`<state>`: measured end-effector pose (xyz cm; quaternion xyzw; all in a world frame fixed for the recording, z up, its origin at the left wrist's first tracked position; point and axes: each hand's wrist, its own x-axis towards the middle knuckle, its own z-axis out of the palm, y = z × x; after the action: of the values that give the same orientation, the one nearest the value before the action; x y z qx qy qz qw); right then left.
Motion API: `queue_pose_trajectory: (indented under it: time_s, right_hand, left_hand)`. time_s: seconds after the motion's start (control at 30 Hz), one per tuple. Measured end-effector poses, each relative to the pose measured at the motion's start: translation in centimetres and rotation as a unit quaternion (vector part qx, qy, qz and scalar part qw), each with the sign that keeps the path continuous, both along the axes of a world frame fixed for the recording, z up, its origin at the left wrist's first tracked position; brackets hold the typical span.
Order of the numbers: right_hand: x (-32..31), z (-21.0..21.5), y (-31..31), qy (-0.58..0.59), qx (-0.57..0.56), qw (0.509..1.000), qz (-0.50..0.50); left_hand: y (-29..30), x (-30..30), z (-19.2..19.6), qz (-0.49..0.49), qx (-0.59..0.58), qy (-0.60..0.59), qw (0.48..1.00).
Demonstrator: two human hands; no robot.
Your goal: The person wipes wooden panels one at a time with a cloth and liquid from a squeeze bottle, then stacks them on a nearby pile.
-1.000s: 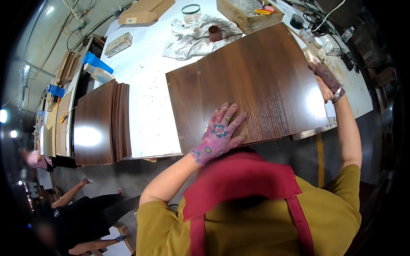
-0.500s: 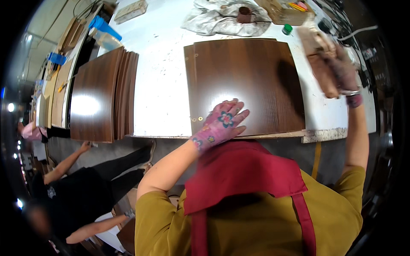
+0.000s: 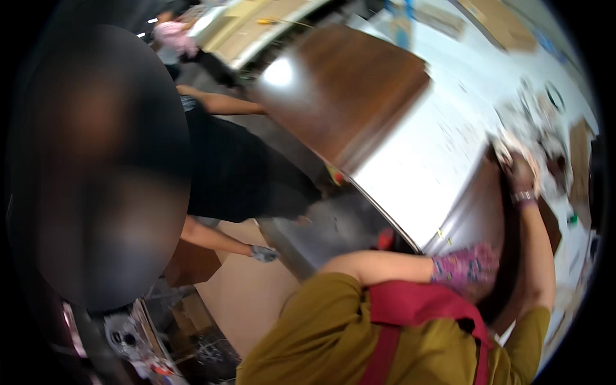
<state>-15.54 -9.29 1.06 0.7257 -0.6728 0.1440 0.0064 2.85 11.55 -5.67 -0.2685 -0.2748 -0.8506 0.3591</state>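
A dark brown wood-grain panel (image 3: 471, 199) lies on the white table in front of me, partly hidden by my arms. My left hand (image 3: 465, 266), in a pink patterned glove, rests flat on its near part, the fingers blurred but seemingly stretched out. Toward the panel's far edge, my right hand (image 3: 521, 174) in a dark brownish glove presses a pale cloth (image 3: 513, 146) with its fingers closed on it. A band circles the right wrist.
A stack of similar brown panels (image 3: 346, 83) stands at the table's left end. Beside it on the left is a co-worker in dark clothes (image 3: 224, 160), one gloved hand (image 3: 263, 254) near a light brown board (image 3: 240, 289). Crumpled plastic sheeting (image 3: 536, 122) lies at the far right.
The view has swung left, bringing the co-worker closer. My right hand has moved with the cloth from beside the panel onto its far part. My left hand stays on the panel.
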Motion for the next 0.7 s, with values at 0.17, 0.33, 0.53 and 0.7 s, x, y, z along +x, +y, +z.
queue_pose_trajectory:
  time_s: [0.17, 0.33, 0.53, 0.7]
  right_hand:
    - [0.6, 0.3, 1.3, -0.040, 0.012, 0.999, -0.023]
    - [1.6, 0.9, -0.1, -0.134, 0.004, 0.991, -0.029]
    - [5.6, 5.6, 6.1, -0.067, 0.114, 0.991, -0.036]
    - [5.4, 6.0, 11.6, -0.147, 0.041, 0.987, 0.049]
  left_hand:
    - [-0.8, 3.0, 3.9, 0.193, -0.065, -0.170, 0.964]
    - [0.3, -2.1, 2.6, -0.185, 0.449, 0.256, 0.836]
    - [-4.1, 5.7, 6.2, -0.499, 0.637, 0.298, -0.507]
    - [-3.2, 5.3, 5.8, -0.464, 0.635, 0.320, -0.528]
